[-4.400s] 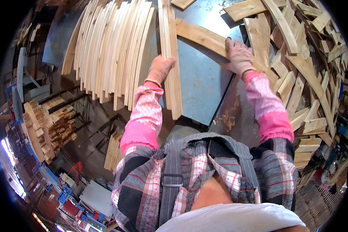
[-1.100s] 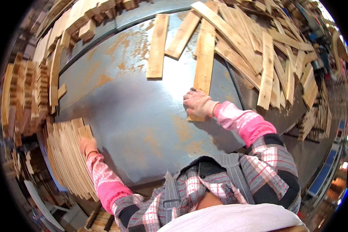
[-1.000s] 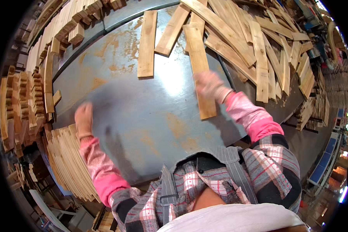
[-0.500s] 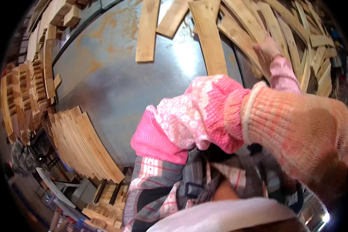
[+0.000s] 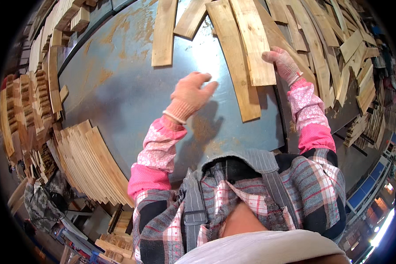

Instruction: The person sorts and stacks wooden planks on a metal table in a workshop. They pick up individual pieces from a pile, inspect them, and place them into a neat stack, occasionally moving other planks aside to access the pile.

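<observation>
My right hand [image 5: 284,65], in a knitted glove, grips the right edge of a pale wooden plank [image 5: 256,44] near its near end. The thumb lies on top; the other fingers are partly hidden. My left hand [image 5: 190,96], also gloved, hovers over the grey metal tabletop [image 5: 132,83] with fingers apart and nothing in them. Beside the held plank lies another long plank [image 5: 234,66], slanting toward me. Farther left, two more planks, one upright in view [image 5: 164,35] and one slanted [image 5: 192,18], rest on the metal.
A jumbled heap of planks [image 5: 317,48] covers the right side. At the left edge stands a neat row of thin boards [image 5: 94,160], with stacked wood blocks [image 5: 26,110] beyond. Another person in a camouflage sleeve [image 5: 42,204] is at the lower left. Sawdust streaks the tabletop.
My left hand has come down from close to the camera to above the tabletop. My right hand has moved left from the heap and now holds a plank over the table's right part.
</observation>
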`<action>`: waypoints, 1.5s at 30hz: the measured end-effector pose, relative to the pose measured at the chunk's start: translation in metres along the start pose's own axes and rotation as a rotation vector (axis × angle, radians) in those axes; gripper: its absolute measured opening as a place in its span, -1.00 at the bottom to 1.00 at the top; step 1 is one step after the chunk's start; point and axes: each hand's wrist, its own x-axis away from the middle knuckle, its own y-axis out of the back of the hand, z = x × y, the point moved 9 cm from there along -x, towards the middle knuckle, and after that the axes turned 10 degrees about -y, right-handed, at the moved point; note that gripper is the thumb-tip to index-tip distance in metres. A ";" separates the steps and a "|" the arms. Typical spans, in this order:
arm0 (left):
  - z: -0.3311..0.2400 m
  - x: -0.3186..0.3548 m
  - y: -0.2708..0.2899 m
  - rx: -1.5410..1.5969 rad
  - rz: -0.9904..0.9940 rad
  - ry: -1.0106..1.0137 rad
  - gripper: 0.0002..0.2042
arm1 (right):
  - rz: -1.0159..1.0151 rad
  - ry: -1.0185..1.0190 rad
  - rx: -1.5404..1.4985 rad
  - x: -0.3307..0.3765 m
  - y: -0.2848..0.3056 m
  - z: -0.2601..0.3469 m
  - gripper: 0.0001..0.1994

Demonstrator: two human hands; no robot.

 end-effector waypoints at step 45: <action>0.329 0.605 0.249 -0.752 -0.500 0.974 -0.72 | 0.088 -0.363 -0.402 0.121 -0.084 -0.194 -0.76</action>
